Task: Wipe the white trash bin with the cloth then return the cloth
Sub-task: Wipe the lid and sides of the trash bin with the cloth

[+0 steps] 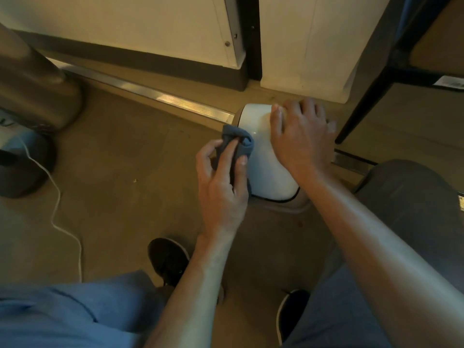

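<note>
A small white trash bin (263, 156) stands on the floor near the wall, seen from above. My left hand (222, 187) grips a bunched dark grey cloth (236, 141) and presses it against the bin's left side. My right hand (298, 136) lies flat on the bin's lid with fingers spread, covering its right half. The lower body of the bin is hidden under the lid and my hands.
A metal threshold strip (175, 101) runs across the floor behind the bin. A black chair leg (361, 106) stands to the right. A large metallic bin (35, 89) and a white cable (57, 197) are at left. My shoes (168, 259) are below.
</note>
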`<action>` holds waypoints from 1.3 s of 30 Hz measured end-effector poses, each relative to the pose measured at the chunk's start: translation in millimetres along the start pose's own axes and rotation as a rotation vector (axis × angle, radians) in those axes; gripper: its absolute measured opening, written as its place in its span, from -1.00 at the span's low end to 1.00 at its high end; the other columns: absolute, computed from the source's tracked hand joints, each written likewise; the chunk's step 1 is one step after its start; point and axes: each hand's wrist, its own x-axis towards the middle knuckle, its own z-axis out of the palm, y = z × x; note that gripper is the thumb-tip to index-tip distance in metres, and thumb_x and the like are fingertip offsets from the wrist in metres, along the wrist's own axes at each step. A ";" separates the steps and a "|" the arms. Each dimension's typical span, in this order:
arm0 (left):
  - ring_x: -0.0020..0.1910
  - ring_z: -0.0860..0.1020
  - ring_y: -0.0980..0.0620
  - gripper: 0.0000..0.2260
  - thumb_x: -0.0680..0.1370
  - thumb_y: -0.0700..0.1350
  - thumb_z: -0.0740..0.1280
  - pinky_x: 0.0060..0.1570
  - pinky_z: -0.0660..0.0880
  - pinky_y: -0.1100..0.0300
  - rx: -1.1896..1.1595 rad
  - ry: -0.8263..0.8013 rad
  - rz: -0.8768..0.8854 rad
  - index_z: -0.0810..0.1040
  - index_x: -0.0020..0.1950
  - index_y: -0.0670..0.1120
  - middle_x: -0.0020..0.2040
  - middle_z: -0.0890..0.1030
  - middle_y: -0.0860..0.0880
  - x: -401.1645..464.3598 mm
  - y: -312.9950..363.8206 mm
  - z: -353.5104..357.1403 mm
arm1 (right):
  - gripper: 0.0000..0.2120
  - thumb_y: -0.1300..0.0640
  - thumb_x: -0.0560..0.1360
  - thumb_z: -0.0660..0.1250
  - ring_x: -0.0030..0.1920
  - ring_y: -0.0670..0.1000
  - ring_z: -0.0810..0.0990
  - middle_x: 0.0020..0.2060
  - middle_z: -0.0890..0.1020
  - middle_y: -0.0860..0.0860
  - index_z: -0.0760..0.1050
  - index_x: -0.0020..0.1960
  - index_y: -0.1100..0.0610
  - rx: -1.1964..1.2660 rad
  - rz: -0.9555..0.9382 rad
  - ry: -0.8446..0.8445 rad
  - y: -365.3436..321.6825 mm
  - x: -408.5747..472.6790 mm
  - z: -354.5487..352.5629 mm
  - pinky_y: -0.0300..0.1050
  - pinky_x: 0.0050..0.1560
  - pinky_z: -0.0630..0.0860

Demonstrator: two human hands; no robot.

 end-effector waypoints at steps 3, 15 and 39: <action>0.33 0.42 -0.09 -0.65 0.68 0.05 0.28 0.29 0.35 0.30 0.116 -0.103 0.067 0.57 0.39 -0.09 0.38 0.47 -0.19 11.2 -19.8 11.3 | -0.50 -0.12 0.70 -0.09 0.20 0.14 0.54 0.19 0.58 0.14 0.52 0.30 0.11 0.005 0.002 0.005 2.3 0.1 -1.5 0.12 0.14 0.44; -0.15 0.62 -0.05 -0.64 0.68 0.20 0.13 -0.24 0.40 0.09 0.157 -0.706 -0.246 0.58 -0.10 0.04 -0.18 0.61 -0.01 165.4 16.6 55.7 | -0.52 -0.04 0.69 -0.09 0.11 0.11 0.56 0.13 0.60 0.11 0.56 0.22 0.11 -0.034 0.037 0.026 -1.4 -0.3 -0.9 0.10 0.08 0.44; 0.39 0.41 0.11 -0.69 0.70 -0.03 0.24 0.37 0.36 0.22 -0.004 -0.163 0.044 0.49 0.42 -0.09 0.39 0.53 -0.03 52.5 -2.0 35.9 | -0.56 -0.03 0.70 -0.08 0.08 0.09 0.56 0.10 0.59 0.10 0.54 0.20 0.10 -0.027 0.043 0.012 -0.3 1.2 1.5 0.09 0.07 0.47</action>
